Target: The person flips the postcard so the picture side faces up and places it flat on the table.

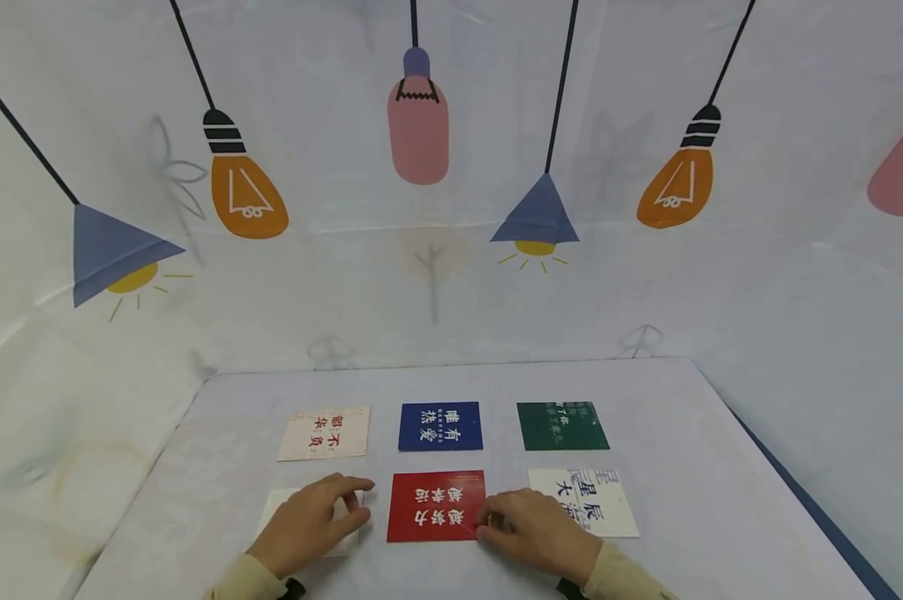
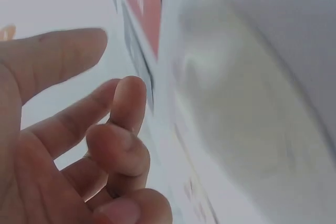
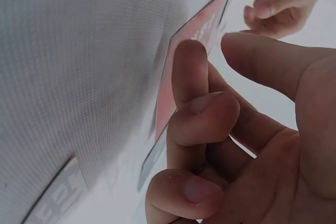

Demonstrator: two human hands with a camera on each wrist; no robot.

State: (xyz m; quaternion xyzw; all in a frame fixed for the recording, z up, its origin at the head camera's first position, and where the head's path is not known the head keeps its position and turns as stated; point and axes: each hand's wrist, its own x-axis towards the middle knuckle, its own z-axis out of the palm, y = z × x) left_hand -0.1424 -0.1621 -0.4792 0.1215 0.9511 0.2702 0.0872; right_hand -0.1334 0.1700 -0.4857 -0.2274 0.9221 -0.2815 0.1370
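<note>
A red card (image 1: 436, 506) with white lettering lies flat between the hands. My right hand (image 1: 537, 531) is at its right edge with loosely bent fingers; in the right wrist view thumb and index finger stand apart with nothing pinched, and whether a fingertip touches the card (image 3: 166, 106) is unclear. A white card (image 1: 609, 507) with dark lettering lies partly behind that hand. My left hand (image 1: 309, 518) is over a pale card (image 1: 273, 502), hiding most of it. Its thumb and fingers are apart and hold nothing in the left wrist view.
Behind them, a cream card (image 1: 324, 433), a blue card (image 1: 440, 427) and a green card (image 1: 562, 426) form a back row. They lie on a white-covered table (image 1: 691, 467). A white sheet (image 1: 331, 292) printed with lamps hangs behind the table's far edge.
</note>
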